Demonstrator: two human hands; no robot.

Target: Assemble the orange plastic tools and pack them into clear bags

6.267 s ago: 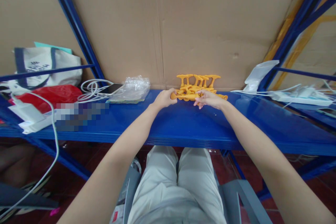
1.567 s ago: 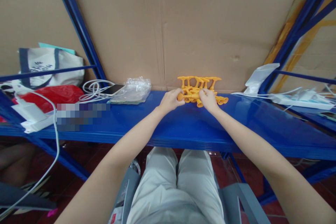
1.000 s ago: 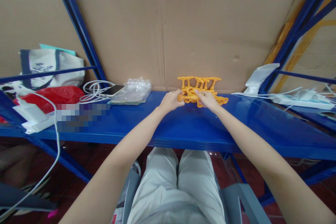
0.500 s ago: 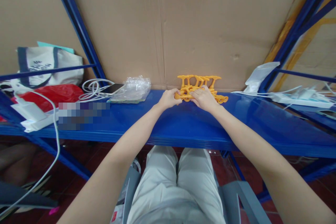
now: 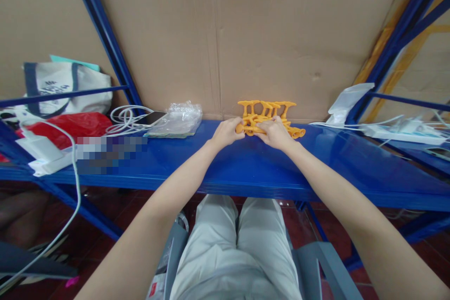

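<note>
A pile of orange-yellow plastic pieces (image 5: 267,104) rests at the back of the blue shelf, against the cardboard. Several of them stand up with slim stems and wide flat tops; their exact kind is unclear. In front of the pile, a yellow plastic piece with a rounded end (image 5: 240,128) lies level between my hands. My left hand (image 5: 227,132) is closed at that rounded end, thumb and fingers around it. From the other side, my right hand (image 5: 275,131) grips the same piece, its fingertips partly hiding it. Loose ring-ended yellow pieces (image 5: 298,133) lie just past my right hand.
On the left are a clear plastic bag (image 5: 184,117), a phone (image 5: 153,117), a coiled white cable (image 5: 123,119), a red bag (image 5: 77,126) and a power strip (image 5: 52,161). Upright cardboard (image 5: 168,47) backs the blue shelf (image 5: 242,168). White cables and packets (image 5: 404,132) lie right.
The rounded end of the yellow piece has turned more into view beside my left hand. Both hands have shifted only slightly, and the pile stays in place.
</note>
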